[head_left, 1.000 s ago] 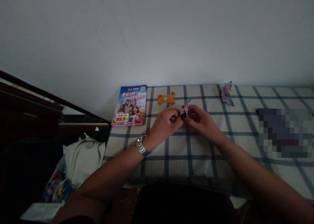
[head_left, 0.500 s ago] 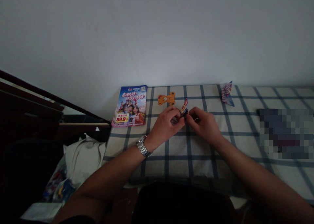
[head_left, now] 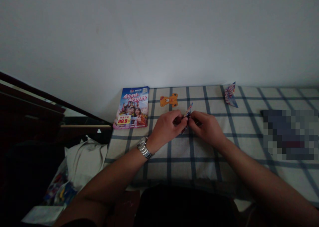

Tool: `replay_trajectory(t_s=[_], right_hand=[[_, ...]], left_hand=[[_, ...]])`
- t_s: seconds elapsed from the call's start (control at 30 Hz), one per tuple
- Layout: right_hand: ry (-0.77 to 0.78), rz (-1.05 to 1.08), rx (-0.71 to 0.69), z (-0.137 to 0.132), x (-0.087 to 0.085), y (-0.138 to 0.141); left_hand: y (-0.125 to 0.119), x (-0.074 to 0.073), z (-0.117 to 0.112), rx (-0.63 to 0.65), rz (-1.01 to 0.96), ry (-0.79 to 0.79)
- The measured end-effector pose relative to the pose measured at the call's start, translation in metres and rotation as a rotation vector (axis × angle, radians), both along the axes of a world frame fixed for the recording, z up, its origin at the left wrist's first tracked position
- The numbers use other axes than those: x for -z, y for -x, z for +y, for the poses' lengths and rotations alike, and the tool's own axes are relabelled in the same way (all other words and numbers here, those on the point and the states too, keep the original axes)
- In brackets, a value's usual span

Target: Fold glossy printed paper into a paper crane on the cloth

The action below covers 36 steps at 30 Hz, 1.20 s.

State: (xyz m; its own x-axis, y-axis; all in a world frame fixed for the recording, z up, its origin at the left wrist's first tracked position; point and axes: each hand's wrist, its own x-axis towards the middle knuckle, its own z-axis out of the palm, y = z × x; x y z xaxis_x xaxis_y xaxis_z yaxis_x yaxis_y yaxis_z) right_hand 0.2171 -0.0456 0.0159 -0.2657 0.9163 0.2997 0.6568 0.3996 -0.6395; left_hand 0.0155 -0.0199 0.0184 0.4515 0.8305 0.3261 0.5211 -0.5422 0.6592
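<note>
Pinched between left hand (head_left: 169,123) and right hand (head_left: 208,125), over a pale cloth with a dark blue check (head_left: 159,167): a small folded sheet of multicoloured printed paper (head_left: 188,109). To the right of a flat orange bear figure (head_left: 168,100) and nearer the body. Both hands narrow, thumbs and fingers closed on the paper, fingertips almost meeting; exact grip of the right partly hidden behind its own knuckles.

Likely to weigh next to nothing; probably springy along the layered folds, softer at the thin upper tip. Perhaps slick, though cannot tell from here. Should keep a crease well, but could tear at a corner or spring open under a loose hold. Best to take hold flat across the folded edges, low down, with light thumb pressure.

Compared with half a second ago: yellow-and-red face now turned nearly edge-on, thinner to view; dark lower corner now poking out below the left thumb; right hand slightly lower. Unchanged in place: blue-and-pink stack of printed booklets (head_left: 132,107) to the left, and blue, pink and white folded paper piece (head_left: 229,95) near the pale wall (head_left: 189,37).
</note>
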Motion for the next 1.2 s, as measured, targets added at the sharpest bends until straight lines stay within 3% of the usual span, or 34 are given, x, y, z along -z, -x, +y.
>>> replay_trajectory(t_s=[0.23,0.5,1.2], right_hand=[[-0.012,-0.025,-0.014,0.0001,0.0012,-0.0007],[-0.002,-0.029,-0.008,0.0013,0.0042,-0.0019],[0.246,0.114,0.028,0.0004,0.0018,0.0007]], left_hand=[[0.0007,0.0021,0.0021,0.069,0.073,-0.064],[0.0025,0.0021,0.0039,0.048,0.06,-0.073],[-0.0001,0.0011,0.0032,0.031,-0.111,-0.019]])
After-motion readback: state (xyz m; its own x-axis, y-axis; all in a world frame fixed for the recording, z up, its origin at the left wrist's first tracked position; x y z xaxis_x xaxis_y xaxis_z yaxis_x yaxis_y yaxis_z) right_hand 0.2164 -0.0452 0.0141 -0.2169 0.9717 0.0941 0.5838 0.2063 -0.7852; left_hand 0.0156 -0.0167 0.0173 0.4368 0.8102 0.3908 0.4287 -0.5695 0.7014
